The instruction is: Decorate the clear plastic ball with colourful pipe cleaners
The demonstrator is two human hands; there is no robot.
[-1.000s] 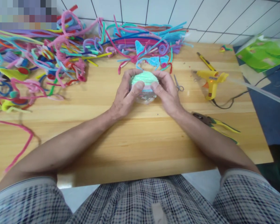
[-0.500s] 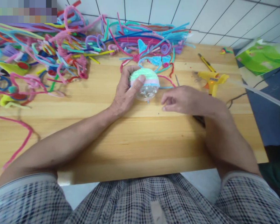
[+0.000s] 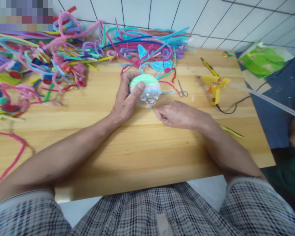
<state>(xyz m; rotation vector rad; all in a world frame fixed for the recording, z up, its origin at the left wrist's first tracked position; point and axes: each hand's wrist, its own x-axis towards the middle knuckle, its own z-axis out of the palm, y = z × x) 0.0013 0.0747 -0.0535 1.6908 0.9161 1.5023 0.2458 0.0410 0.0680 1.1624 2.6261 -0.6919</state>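
Note:
My left hand [image 3: 126, 98] is closed round a clear ball [image 3: 148, 99], thumb across its front. The ball's upper part is wrapped in fuzzy green, pink and lilac pipe cleaner [image 3: 146, 79]; its lower part is bare and see-through. A tiny bluish bit [image 3: 150, 108] shows just under the ball. Close to it, low on the ball's right, my right hand [image 3: 174, 114] has its fingers curled together near the tabletop; what they hold, if anything, is hidden. Small scissors [image 3: 182, 93] lie beyond the right hand.
Many coloured pipe cleaners [image 3: 68, 59] cover the table's left and back. Blue fuzzy triangles [image 3: 157, 66] lie behind the ball. On the right are a yellow glue gun [image 3: 215, 87] with a cord, a yellow cutter knife [image 3: 209, 67] and a yellow-handled tool [image 3: 232, 131] partly behind my forearm.
My right hand has come down and left, nearer the ball's underside, its fingers now pressed together. The scissors and yellow-handled tool are less covered. The whole view has shifted slightly.

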